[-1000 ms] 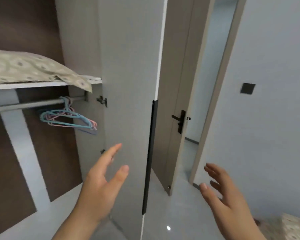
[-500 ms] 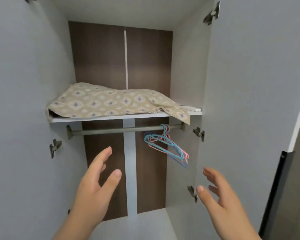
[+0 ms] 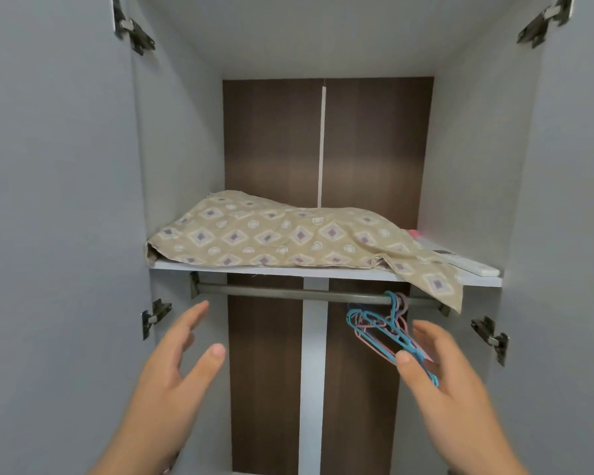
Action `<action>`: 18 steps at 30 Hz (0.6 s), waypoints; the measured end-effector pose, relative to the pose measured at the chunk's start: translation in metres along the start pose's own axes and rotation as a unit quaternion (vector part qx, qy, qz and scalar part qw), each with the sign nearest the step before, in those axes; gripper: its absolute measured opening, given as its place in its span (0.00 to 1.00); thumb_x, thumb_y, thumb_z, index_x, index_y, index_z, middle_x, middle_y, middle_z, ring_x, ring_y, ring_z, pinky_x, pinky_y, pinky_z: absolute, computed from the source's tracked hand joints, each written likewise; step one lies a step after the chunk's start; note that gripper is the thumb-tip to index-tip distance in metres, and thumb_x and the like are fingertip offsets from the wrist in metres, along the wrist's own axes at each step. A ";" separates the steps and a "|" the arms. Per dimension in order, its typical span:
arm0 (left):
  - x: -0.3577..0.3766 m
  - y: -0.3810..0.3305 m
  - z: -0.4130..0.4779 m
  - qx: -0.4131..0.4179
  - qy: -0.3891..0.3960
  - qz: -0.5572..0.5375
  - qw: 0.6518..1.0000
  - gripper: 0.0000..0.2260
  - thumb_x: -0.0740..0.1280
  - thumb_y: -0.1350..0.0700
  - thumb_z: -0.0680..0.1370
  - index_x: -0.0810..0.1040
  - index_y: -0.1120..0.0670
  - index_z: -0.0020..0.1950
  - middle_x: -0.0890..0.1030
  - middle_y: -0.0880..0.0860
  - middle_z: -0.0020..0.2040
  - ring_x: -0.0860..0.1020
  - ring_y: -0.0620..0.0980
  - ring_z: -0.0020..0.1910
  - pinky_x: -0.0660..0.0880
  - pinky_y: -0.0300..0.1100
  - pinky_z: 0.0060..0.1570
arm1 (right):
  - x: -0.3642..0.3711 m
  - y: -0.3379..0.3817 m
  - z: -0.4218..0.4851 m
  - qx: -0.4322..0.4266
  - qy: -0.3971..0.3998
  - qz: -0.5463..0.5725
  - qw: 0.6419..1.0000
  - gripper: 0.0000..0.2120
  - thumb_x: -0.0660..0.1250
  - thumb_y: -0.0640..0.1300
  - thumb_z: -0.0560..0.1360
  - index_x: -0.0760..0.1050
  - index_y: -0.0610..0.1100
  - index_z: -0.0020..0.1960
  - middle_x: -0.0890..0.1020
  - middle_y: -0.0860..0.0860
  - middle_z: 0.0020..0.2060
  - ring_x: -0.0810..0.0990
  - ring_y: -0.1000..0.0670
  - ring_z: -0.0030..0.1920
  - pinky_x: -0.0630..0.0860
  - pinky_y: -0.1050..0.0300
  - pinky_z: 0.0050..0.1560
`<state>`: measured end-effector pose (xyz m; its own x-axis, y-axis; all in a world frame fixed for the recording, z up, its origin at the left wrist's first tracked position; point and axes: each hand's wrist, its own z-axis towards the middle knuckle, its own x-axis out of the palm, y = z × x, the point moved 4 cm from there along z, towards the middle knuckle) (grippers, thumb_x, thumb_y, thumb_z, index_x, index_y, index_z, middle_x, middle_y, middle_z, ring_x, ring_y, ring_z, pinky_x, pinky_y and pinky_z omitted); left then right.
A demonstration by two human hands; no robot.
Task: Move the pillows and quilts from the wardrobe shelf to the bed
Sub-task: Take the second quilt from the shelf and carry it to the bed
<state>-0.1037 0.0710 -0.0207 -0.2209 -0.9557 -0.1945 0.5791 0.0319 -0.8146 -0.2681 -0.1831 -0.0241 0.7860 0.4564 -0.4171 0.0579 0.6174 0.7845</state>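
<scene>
A beige pillow [image 3: 288,238] with a purple diamond pattern lies flat on the white wardrobe shelf [image 3: 288,271]. One corner of it hangs over the shelf's front edge at the right. My left hand [image 3: 175,368] is raised below the shelf, fingers spread, palm turned inward, holding nothing. My right hand [image 3: 439,371] is raised at the same height, open and empty, in front of the hangers. Both hands are below the pillow and apart from it. The bed is out of view.
Under the shelf runs a metal rail [image 3: 288,293] with blue and pink hangers [image 3: 384,323] on its right part. A white remote control [image 3: 467,264] and something pink [image 3: 414,234] lie at the shelf's right end. Both wardrobe doors stand open at left and right.
My view has swung left from the room door to face the open wardrobe straight on and closer. Both hands have risen towards the shelf and stay open.
</scene>
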 end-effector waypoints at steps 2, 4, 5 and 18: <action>0.005 0.006 0.018 0.004 -0.008 -0.005 1.000 0.26 0.62 0.33 0.63 0.69 0.27 0.62 0.70 0.36 0.69 0.69 0.46 0.69 0.66 0.50 0.66 | 0.006 -0.002 0.017 0.001 -0.003 -0.008 1.000 0.20 0.65 0.55 0.74 0.66 0.62 0.65 0.75 0.63 0.63 0.73 0.57 0.63 0.66 0.42 0.69; 0.012 0.017 0.044 0.016 -0.014 -0.011 1.000 0.26 0.62 0.33 0.64 0.68 0.28 0.63 0.71 0.35 0.68 0.69 0.45 0.69 0.66 0.51 0.68 | 0.014 -0.005 0.041 0.005 -0.009 -0.011 1.000 0.22 0.64 0.58 0.73 0.67 0.62 0.66 0.75 0.62 0.64 0.73 0.58 0.64 0.67 0.42 0.68; 0.015 0.020 0.058 0.025 -0.019 -0.010 0.999 0.26 0.62 0.33 0.65 0.68 0.28 0.63 0.71 0.35 0.68 0.69 0.43 0.69 0.66 0.51 0.68 | 0.018 -0.005 0.052 0.005 -0.014 -0.010 1.000 0.23 0.64 0.59 0.72 0.67 0.61 0.66 0.75 0.61 0.64 0.73 0.58 0.64 0.68 0.43 0.68; 0.027 0.049 0.268 0.066 -0.078 0.006 0.995 0.23 0.63 0.40 0.74 0.68 0.40 0.69 0.70 0.42 0.69 0.69 0.45 0.66 0.70 0.36 0.57 | 0.082 0.038 0.223 -0.060 -0.129 -0.064 0.988 0.20 0.64 0.54 0.75 0.69 0.53 0.66 0.75 0.53 0.64 0.75 0.53 0.58 0.70 0.53 0.55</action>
<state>0.1292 -0.0315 0.0812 -0.0957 -0.9895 -0.1084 0.6809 0.0143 -0.7322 -0.0649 -0.2649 0.0739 0.9082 0.2010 -0.3670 0.1061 0.7378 0.6667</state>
